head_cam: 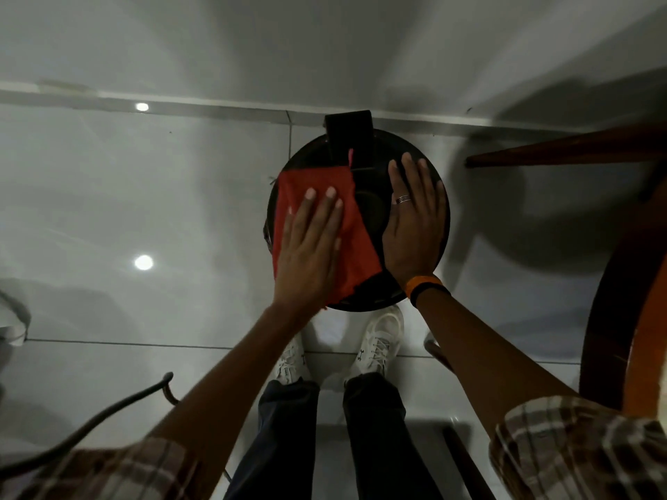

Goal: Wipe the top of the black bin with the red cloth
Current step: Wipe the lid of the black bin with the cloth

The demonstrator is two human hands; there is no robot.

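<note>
Head view: wiping under way on the black bin (364, 207).
Left hand (306, 254) flat, pressing red cloth (355, 247) onto the lid's left half; right hand (413, 225) flat, empty, steadying. Right half seems unwiped.

Both arms extend forward and downward, forearms bare, checked sleeves pushed back. The left hand (310, 247) lies flat, palm down, fingers straight and slightly spread. The right hand (415, 218) is also flat, palm down, with a ringed finger and banded wrist.
</note>
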